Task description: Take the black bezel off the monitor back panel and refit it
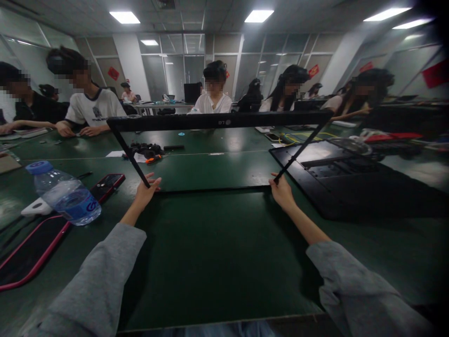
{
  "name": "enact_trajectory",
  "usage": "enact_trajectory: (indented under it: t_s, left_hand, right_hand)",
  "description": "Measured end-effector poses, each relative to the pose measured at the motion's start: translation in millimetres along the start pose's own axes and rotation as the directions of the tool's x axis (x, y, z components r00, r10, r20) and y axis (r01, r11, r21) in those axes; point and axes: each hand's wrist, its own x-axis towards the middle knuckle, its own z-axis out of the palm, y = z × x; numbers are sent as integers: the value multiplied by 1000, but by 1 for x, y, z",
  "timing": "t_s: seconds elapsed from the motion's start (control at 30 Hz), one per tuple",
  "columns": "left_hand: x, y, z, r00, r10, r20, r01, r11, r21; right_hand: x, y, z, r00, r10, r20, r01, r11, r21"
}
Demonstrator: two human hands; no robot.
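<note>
A thin black monitor bezel frame (217, 121) stands tilted up from the green table (217, 252), its bottom bar resting on the surface. My left hand (146, 189) grips the lower left corner of the frame. My right hand (281, 191) grips the lower right corner. Both forearms wear grey sleeves. The frame's top bar carries a small logo and faces away from me.
A black monitor back panel (336, 178) lies to the right. A water bottle (65, 194), a red-edged phone (107, 185) and a pink-edged tablet (28, 252) lie at left. Small tools (149, 150) sit mid-table. Several people sit along the far side.
</note>
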Motion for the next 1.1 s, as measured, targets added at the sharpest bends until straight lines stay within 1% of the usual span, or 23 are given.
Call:
enact_trajectory:
  t_s: [0.2,0.33,0.43,0.53,0.6,0.67,0.7,0.77,0.87,1.0,1.1]
  left_hand:
    - [-1,7,0,999,24,34,-26,998,60]
    - [-2,11,-1,1000,13,12,-14,996,92]
    - [-4,13,-4,1000,23,-15,-20,981,194]
    - [-8,18,-6,992,112,-53,-82,916,392]
    - [-11,21,-6,979,192,-72,-128,845,520]
    - [-13,21,-4,968,238,-76,-137,760,636]
    - [-14,21,-3,969,234,-73,-121,714,689]
    - [-14,18,-2,983,171,-62,-62,633,772]
    - [-12,14,-3,997,75,-25,-21,559,829]
    - [-10,10,-6,1000,22,10,-21,542,840]
    - [-9,8,-6,1000,-6,2,2,546,838]
  right_hand:
    - [0,1,0,1000,10,16,-10,1000,-16]
    - [-2,-1,-2,999,18,32,-17,999,-31]
    - [-3,-5,-4,998,13,53,-9,998,-61]
    - [-5,-10,-7,999,36,41,-30,991,-128]
    - [-6,-14,-9,999,45,16,-42,985,-168]
    - [-7,-16,-10,999,46,-4,-46,980,-193]
    - [-8,-17,-10,999,52,-3,-51,978,-203]
    - [-7,-15,-9,997,80,23,-73,973,-221]
    - [-5,-6,-5,993,95,64,-74,957,-279]
    - [-1,6,0,996,59,63,-26,901,-432]
    - [-2,8,1,988,123,91,-62,866,-496]
